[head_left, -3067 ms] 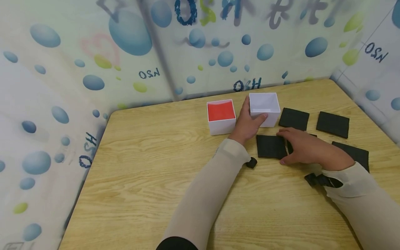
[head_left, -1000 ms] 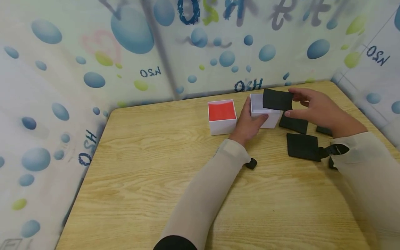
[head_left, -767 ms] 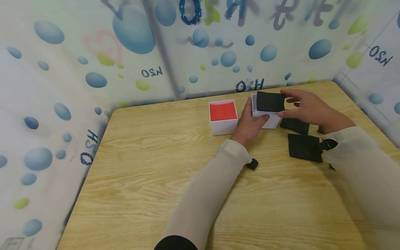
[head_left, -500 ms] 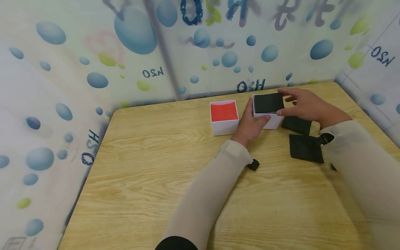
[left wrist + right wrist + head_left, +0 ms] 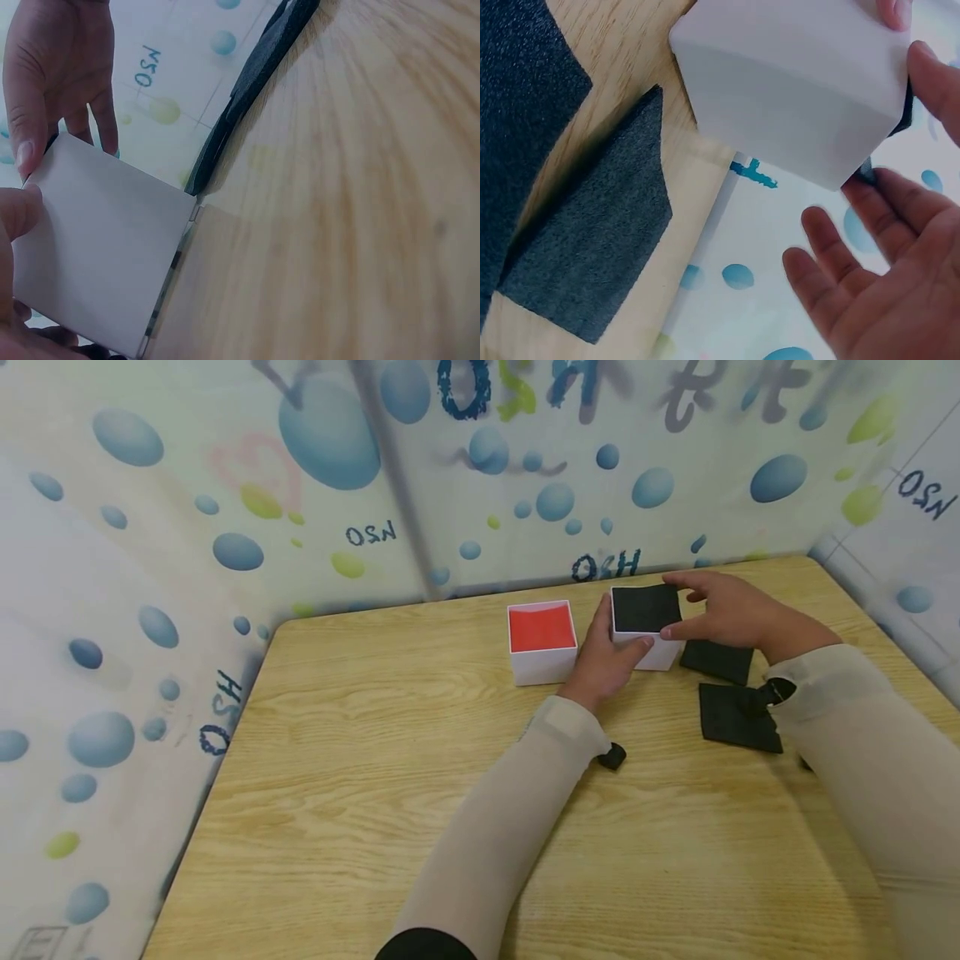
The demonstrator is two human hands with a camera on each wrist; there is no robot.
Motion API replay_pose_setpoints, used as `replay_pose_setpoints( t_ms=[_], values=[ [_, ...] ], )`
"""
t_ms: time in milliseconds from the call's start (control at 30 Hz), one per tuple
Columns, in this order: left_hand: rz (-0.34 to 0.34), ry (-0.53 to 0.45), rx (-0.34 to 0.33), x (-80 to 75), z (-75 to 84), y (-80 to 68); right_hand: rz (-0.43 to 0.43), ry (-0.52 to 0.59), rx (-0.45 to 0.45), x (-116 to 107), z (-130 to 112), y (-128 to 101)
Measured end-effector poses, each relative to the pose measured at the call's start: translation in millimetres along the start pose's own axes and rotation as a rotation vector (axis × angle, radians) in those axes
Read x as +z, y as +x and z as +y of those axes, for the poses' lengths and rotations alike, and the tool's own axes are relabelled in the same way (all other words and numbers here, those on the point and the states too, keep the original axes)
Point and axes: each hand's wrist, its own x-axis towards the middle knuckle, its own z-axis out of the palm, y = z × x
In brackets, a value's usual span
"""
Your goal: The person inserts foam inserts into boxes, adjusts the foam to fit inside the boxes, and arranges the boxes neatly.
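Black foam squares (image 5: pixel 738 717) beside white box (image 5: pixel 654 653); red-lined box (image 5: pixel 542 643) left.

Both hands crowd the white box (image 5: pixel 645 639); the red-lined box (image 5: pixel 542 642) blocks its left, black foam squares (image 5: pixel 738 717) lie right, bare table (image 5: pixel 360 777) nearer.

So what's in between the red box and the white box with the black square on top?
In the head view, the left hand sits between the red box and the white box, gripping the white one.
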Motion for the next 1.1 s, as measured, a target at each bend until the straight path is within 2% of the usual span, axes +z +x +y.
replay_pose_setpoints(
  t_ms=[167,267,433,733,1100],
  values=[
    [0.001,-0.009,0.010,0.0,-0.9,0.6,-0.008,-0.072,0.003,0,-5,-2],
    [0.002,-0.008,0.013,-0.4,-1.7,1.1,0.018,-0.116,-0.001,1,-10,-5],
    [0.001,-0.010,0.023,-0.9,-2.3,1.4,0.063,-0.214,-0.081,7,-22,-15],
    [-0.015,-0.003,0.044,-2.5,-0.9,0.7,0.006,-0.392,-0.184,23,-35,-29],
    [-0.014,-0.007,0.042,-1.9,-2.2,0.8,-0.006,-0.431,-0.194,31,-35,-27]
  ],
)
